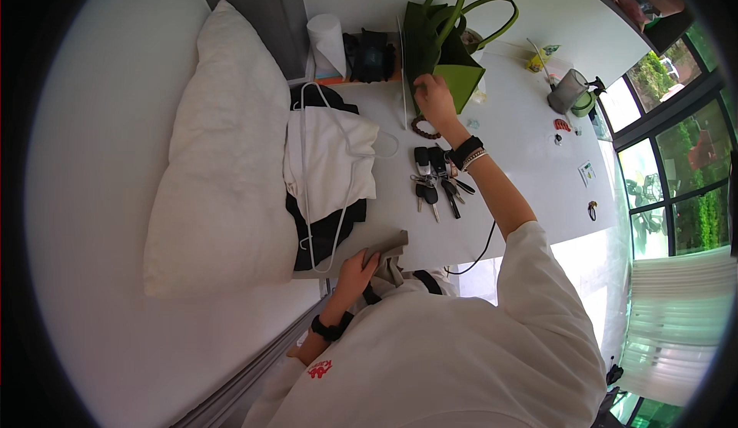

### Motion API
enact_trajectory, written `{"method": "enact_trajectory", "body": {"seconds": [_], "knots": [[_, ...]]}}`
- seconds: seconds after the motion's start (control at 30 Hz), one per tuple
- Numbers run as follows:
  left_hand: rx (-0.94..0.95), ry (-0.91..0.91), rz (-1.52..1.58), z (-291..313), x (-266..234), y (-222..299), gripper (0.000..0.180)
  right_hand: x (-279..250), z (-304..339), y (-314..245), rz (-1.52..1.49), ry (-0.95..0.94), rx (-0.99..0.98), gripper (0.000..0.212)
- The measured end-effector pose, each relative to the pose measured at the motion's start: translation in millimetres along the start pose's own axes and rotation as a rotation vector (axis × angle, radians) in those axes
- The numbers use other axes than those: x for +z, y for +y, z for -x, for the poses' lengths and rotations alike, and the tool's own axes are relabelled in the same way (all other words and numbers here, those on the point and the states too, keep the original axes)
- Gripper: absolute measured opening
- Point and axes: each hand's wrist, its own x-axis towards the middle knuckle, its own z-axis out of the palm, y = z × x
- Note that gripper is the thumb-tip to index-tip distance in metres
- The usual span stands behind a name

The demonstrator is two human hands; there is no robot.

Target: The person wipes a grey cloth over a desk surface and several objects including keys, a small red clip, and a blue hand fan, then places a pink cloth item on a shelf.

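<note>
My left hand point(357, 273) is closed on a grey-brown cloth point(390, 261), which hangs in folds at the table's near edge, close to my body. Stretched out to the far side, my right hand point(436, 101) has its fingers bent in at the near side of a green tote bag point(461, 82) and appears to grip it; the fingertips are partly hidden. The bag stands upright with two looped handles. Just below that hand lies a dark beaded bracelet point(425, 127). Several keys and key fobs point(437, 173) are spread on the table nearer to me.
At left lie a white pillow point(223, 166) and white hangers point(304, 174) over folded white and black cloth point(330, 147). Behind stand a white paper roll point(327, 47) and a black object point(373, 55). A grey jug point(569, 91), a red hair clip point(562, 125) and a ring-shaped item point(592, 210) sit right.
</note>
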Motion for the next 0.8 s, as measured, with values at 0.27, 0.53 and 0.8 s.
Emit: {"method": "enact_trajectory", "body": {"seconds": [0.27,0.53,0.8], "knots": [[0.028,0.038,-0.068,2,3,-10,0.032,84,6,49,0.092,-0.293,-0.069,0.023],[-0.041,0.015,-0.047,10,0,3,0.032,106,-13,79,0.228,-0.321,-0.003,0.022],[-0.025,0.043,0.036,10,-2,-5,0.031,81,-27,37,0.035,0.178,-0.023,0.016]]}}
